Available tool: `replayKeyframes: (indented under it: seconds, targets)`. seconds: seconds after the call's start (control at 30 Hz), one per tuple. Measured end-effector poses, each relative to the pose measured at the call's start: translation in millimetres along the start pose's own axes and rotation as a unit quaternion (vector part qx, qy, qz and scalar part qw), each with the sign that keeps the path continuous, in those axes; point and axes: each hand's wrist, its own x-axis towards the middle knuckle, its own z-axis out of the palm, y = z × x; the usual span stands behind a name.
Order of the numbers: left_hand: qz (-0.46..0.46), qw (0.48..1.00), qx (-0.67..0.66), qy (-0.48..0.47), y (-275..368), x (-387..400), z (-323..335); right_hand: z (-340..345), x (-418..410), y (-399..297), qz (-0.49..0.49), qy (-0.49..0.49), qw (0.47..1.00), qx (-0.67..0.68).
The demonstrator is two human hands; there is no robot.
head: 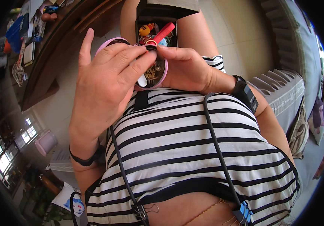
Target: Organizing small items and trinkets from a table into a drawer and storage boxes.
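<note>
A small round case (164, 70) with pink trim is held between both my hands, over my lap. Its see-through front bears gold writing and shows a white piece (142, 81). My left hand (108, 70) covers much of the case; its fingertips press together at the top edge, little finger raised. A second pink-edged round part (112, 41) shows behind those fingers. My right hand (188, 66) grips the case's right side, thumb at the top. A red strap (163, 33) with a gold-coloured ring (151, 42) rises from the edge there; how it joins is hidden by fingers.
Between my thighs is an open dark box (156, 21) with several trinkets inside, including a yellow-and-red figure (146, 29). A wooden table (63, 31) at the upper left carries clutter. A fabric-covered seat (280, 90) stands at the right, a pink bin (46, 142) at the left.
</note>
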Motion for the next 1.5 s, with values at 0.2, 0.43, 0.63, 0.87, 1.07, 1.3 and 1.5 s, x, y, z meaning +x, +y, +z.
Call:
replayKeyframes:
  seconds: [0.2,0.43,0.63,0.87,1.07,1.3,1.5]
  targets:
    - [-0.031,0.998,-0.028,-0.051,0.6,-0.5,-5.0,-2.4,-0.3,1.2,0.012,-0.007,1.000,0.007]
    - [0.000,0.999,-0.044,0.001,-4.2,-5.1,-0.6,-1.0,-1.2,0.9,0.019,-0.005,1.000,0.000]
    - [-0.009,0.995,-0.083,0.049,-6.7,-11.4,1.3,0.9,-2.0,1.1,0.023,-0.003,1.000,0.006]
    - [-0.016,0.987,-0.130,0.094,-9.1,-15.8,-0.2,0.0,-2.8,0.1,0.028,0.002,1.000,0.000]
    - [-0.053,0.967,-0.189,0.163,-12.4,-15.2,-0.3,1.3,-2.7,-0.9,0.030,-0.011,0.999,0.007]
    - [-0.069,0.961,-0.216,0.156,-19.3,-19.2,1.1,2.5,-0.5,-2.0,0.044,-0.006,0.999,0.007]
    - [-0.068,0.940,-0.296,0.157,-19.0,-18.7,1.9,-0.9,0.8,-3.5,0.047,-0.025,0.998,0.029]
